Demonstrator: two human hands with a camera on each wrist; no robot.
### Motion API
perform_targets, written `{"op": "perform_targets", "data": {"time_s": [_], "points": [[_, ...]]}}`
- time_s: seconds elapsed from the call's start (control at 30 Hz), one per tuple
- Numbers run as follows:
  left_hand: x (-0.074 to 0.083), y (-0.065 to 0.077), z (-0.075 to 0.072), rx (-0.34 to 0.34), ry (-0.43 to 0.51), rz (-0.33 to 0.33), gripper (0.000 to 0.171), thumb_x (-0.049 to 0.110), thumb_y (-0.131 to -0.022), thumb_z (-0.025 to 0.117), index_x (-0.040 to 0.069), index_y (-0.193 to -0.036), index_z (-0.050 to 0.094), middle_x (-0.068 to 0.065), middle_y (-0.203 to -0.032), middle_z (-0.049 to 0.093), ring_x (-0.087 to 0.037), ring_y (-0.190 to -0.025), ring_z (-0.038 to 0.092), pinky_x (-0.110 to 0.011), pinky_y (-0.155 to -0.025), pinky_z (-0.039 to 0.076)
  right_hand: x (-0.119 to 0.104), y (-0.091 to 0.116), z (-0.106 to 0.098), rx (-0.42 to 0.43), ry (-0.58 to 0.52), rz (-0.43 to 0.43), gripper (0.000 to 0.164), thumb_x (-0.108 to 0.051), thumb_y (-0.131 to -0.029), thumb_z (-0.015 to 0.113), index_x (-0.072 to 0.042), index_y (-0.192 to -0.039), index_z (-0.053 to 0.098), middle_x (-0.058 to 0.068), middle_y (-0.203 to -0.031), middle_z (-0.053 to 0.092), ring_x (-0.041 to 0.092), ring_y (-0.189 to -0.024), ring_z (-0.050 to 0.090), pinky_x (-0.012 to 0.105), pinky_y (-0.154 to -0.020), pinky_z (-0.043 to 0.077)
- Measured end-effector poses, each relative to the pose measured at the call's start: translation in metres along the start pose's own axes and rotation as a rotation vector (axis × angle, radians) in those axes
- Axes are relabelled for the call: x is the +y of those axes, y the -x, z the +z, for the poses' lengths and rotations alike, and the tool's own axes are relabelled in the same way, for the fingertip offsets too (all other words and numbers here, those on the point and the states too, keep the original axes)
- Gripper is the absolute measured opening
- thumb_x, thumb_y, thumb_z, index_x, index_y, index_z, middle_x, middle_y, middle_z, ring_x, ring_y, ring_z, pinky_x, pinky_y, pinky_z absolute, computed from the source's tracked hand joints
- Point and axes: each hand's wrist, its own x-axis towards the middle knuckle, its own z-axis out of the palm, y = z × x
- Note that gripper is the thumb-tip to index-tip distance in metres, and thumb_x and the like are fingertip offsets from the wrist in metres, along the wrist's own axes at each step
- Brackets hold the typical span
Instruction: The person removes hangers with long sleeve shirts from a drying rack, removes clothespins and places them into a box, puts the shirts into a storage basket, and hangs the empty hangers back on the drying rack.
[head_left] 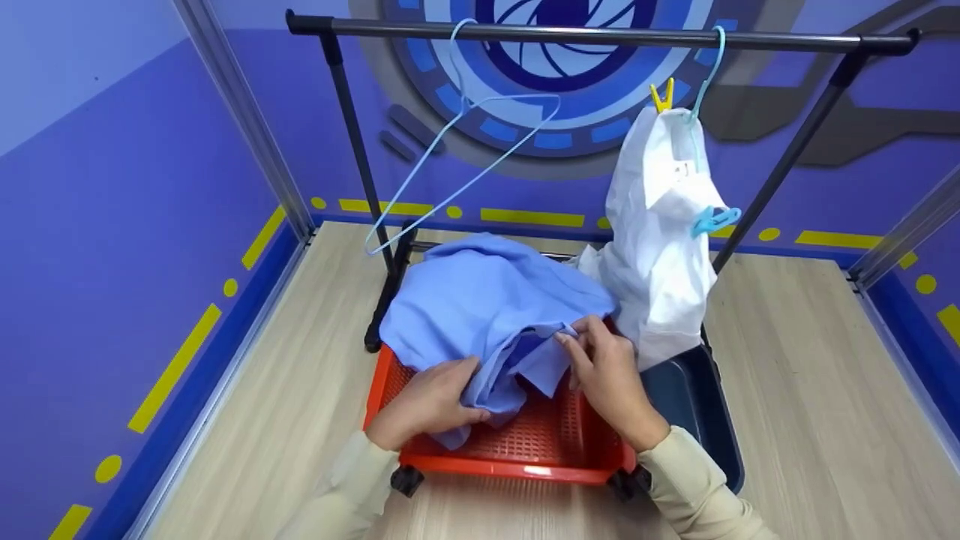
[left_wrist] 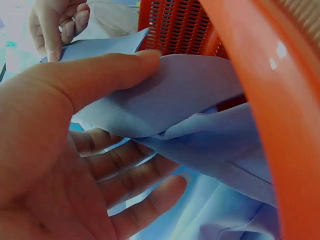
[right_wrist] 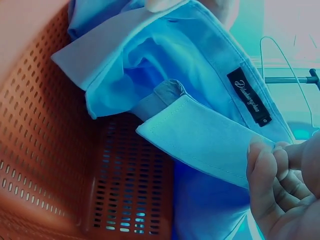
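A blue collared shirt lies bunched over the red basket, its collar toward me. My right hand pinches one side of the collar between thumb and fingers. A black label shows inside the neck. At the other side of the collar is my left hand, holding the cloth with the thumb over it and the fingers spread beneath. From the rail hangs a bare light-blue hanger, above and left of the shirt.
A white garment hangs on another hanger at the right, with a yellow clip and a blue clip on it. Below it sits a dark tray. The black rack's rail spans the back, before a patterned wall.
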Motion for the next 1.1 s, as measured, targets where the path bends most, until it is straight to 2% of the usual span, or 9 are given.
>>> {"op": "perform_targets", "data": {"time_s": [0.2, 0.33, 0.43, 0.53, 0.73, 0.93, 1.1], "points": [[-0.003, 0.005, -0.012, 0.011, 0.026, -0.003, 0.025, 0.031, -0.09, 0.067, 0.014, -0.1, 0.051, 0.001, -0.085, 0.05, -0.018, -0.081, 0.052, -0.033, -0.07, 0.042, 0.0, 0.0, 0.0, 0.042, 0.055, -0.041, 0.011, -0.017, -0.09, 0.067, -0.01, -0.088, 0.059, -0.002, -0.055, 0.055, 0.005, -0.037, 0.049, 0.019, -0.039, 0.042], [-0.004, 0.008, -0.019, 0.018, 0.056, -0.029, 0.018, 0.027, -0.092, 0.063, 0.014, -0.094, 0.052, 0.001, -0.081, 0.046, -0.018, -0.079, 0.051, -0.034, -0.069, 0.041, 0.001, -0.001, 0.0, 0.098, 0.143, -0.112, 0.012, -0.015, -0.087, 0.071, -0.01, -0.083, 0.061, -0.007, -0.056, 0.052, -0.001, -0.043, 0.046, 0.018, -0.045, 0.041], [-0.005, 0.009, -0.024, 0.056, 0.078, -0.044, 0.015, 0.024, -0.092, 0.062, 0.014, -0.088, 0.052, 0.002, -0.076, 0.044, -0.017, -0.074, 0.05, -0.033, -0.066, 0.04, 0.002, -0.001, 0.001, 0.139, 0.199, -0.177, 0.013, -0.013, -0.084, 0.074, -0.01, -0.081, 0.062, -0.007, -0.058, 0.048, 0.003, -0.052, 0.044, 0.019, -0.051, 0.038], [-0.005, 0.009, -0.027, 0.122, 0.078, -0.029, 0.015, 0.021, -0.09, 0.062, 0.014, -0.083, 0.051, 0.003, -0.073, 0.042, -0.016, -0.07, 0.048, -0.031, -0.063, 0.04, 0.003, -0.001, 0.001, 0.167, 0.238, -0.215, 0.017, -0.014, -0.081, 0.077, -0.01, -0.078, 0.061, -0.003, -0.063, 0.044, 0.005, -0.058, 0.041, 0.021, -0.054, 0.036], [-0.002, 0.008, -0.032, 0.231, 0.086, 0.013, 0.016, 0.018, -0.089, 0.063, 0.012, -0.08, 0.051, 0.004, -0.07, 0.041, -0.014, -0.066, 0.047, -0.028, -0.061, 0.04, 0.002, 0.001, 0.003, 0.145, 0.269, -0.204, 0.021, -0.016, -0.083, 0.077, -0.01, -0.078, 0.058, 0.0, -0.072, 0.047, 0.006, -0.063, 0.045, 0.022, -0.055, 0.04], [0.003, 0.007, -0.036, 0.323, 0.097, 0.009, 0.014, 0.016, -0.088, 0.063, 0.011, -0.082, 0.052, 0.004, -0.071, 0.04, -0.013, -0.064, 0.046, -0.026, -0.058, 0.038, 0.001, 0.003, 0.004, 0.106, 0.328, -0.204, 0.022, -0.019, -0.086, 0.074, -0.01, -0.079, 0.055, -0.002, -0.066, 0.049, 0.008, -0.059, 0.046, 0.024, -0.054, 0.038], [0.01, 0.006, -0.036, 0.388, 0.123, -0.017, 0.011, 0.016, -0.087, 0.065, 0.009, -0.093, 0.059, 0.002, -0.072, 0.05, -0.013, -0.065, 0.049, -0.025, -0.058, 0.04, 0.0, 0.003, 0.006, 0.067, 0.277, -0.208, 0.025, -0.018, -0.083, 0.076, -0.011, -0.076, 0.054, -0.004, -0.064, 0.048, 0.005, -0.057, 0.044, 0.021, -0.052, 0.038]]}}
